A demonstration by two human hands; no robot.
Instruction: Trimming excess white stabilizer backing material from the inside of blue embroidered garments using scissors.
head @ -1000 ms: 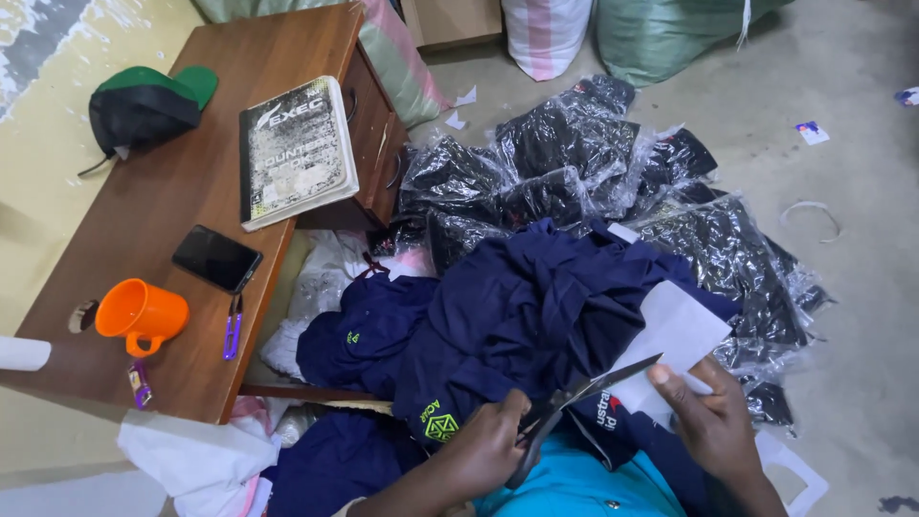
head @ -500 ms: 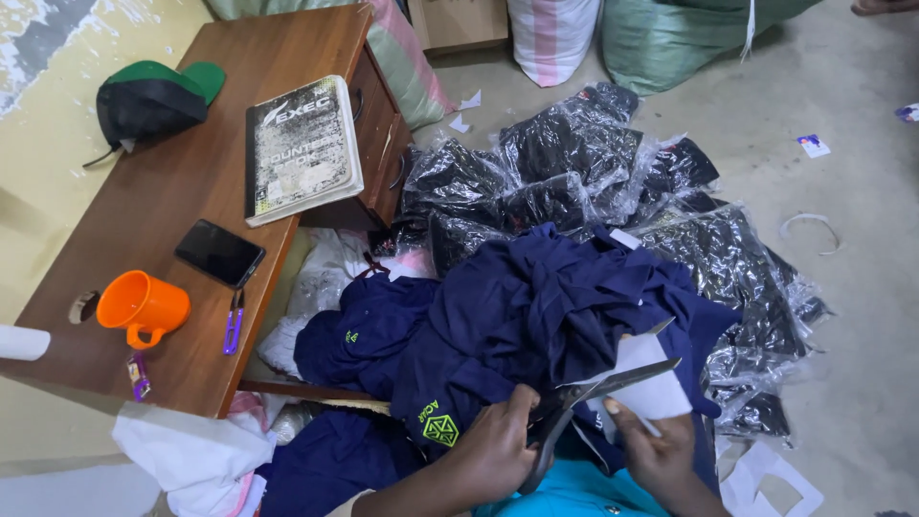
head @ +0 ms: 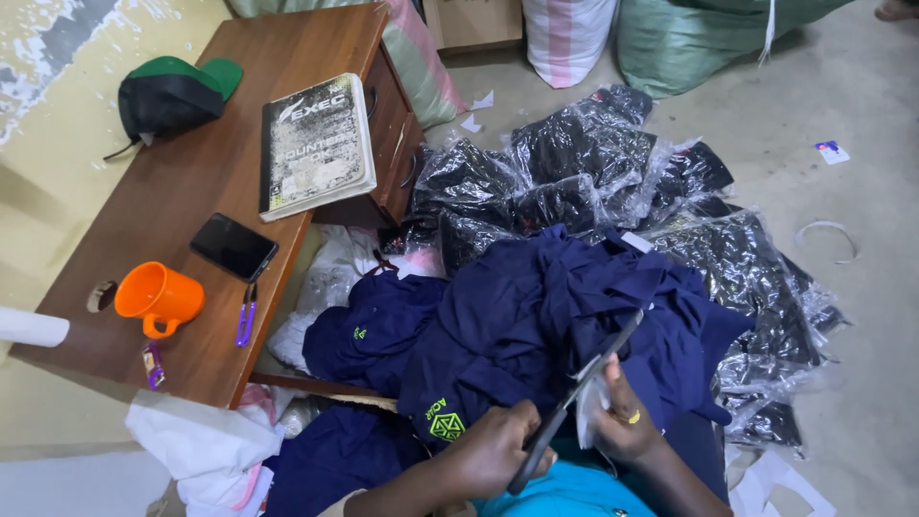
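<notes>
Left hand (head: 498,450) fingers curled round scissors (head: 574,397) handles, blades parted on a white paper (head: 589,412) that right hand (head: 622,426) pinches over navy shirts (head: 555,316) in the lap; best keep paper taut, thumb off the blades.

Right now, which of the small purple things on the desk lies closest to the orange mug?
The small purple item by the desk's front edge, just below the orange mug. The purple pen lies farther right, below the black phone.
</notes>
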